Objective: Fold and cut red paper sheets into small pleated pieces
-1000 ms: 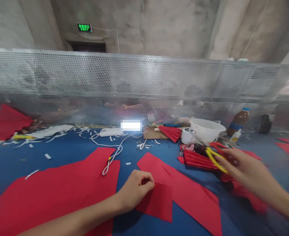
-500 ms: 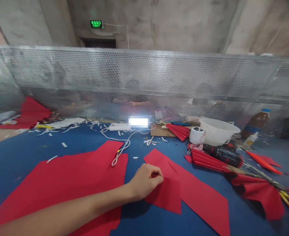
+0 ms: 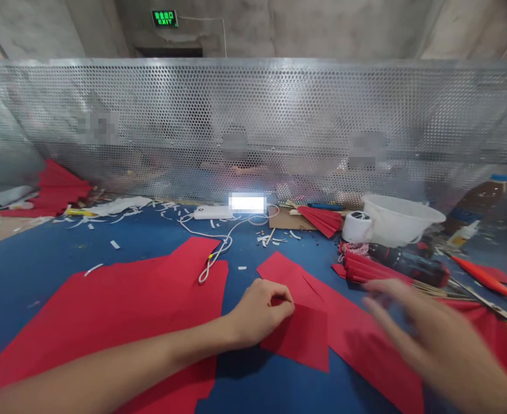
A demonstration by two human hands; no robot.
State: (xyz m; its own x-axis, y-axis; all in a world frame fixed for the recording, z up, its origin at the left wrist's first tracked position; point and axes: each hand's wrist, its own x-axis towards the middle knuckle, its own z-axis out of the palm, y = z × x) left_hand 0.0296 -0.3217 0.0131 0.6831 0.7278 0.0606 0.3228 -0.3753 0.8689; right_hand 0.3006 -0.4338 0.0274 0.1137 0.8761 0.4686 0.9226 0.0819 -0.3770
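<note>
- Left hand [image 3: 259, 313] is resting on the blue counter [image 3: 149, 247] around the middle of the view. Its fingers are curled in and the grip is pinched down on the top corner of a small red paper piece [image 3: 300, 342].
- That small red paper piece lies flat just right of the left hand. It overlaps the near edge of a long red paper strip [image 3: 365, 351], which runs diagonally toward the lower right.
- Right hand [image 3: 426, 339] is pretty blurry. It hovers over the long red paper strip with the grip spread wide, fingers apart, nothing in it.
- On the other side of the left arm there's a big red sheet [image 3: 119, 310], and a white cable [image 3: 216, 253] loops onto its top edge.
- Back right is a mess: a stack of pleated red fans [image 3: 365, 269] with a dark tool [image 3: 412, 264] lying right against them.
- Behind those sits a white bowl [image 3: 402, 218] with a tape roll [image 3: 357, 227] just left of it. A brown bottle [image 3: 477, 201] stands further right.
- Scissors [image 3: 490, 303] lie at the far right edge, well apart from both hands.
- A perforated metal screen [image 3: 253, 126] runs along the back of the counter, with white paper scraps [image 3: 274, 237] scattered in front of it.
</note>
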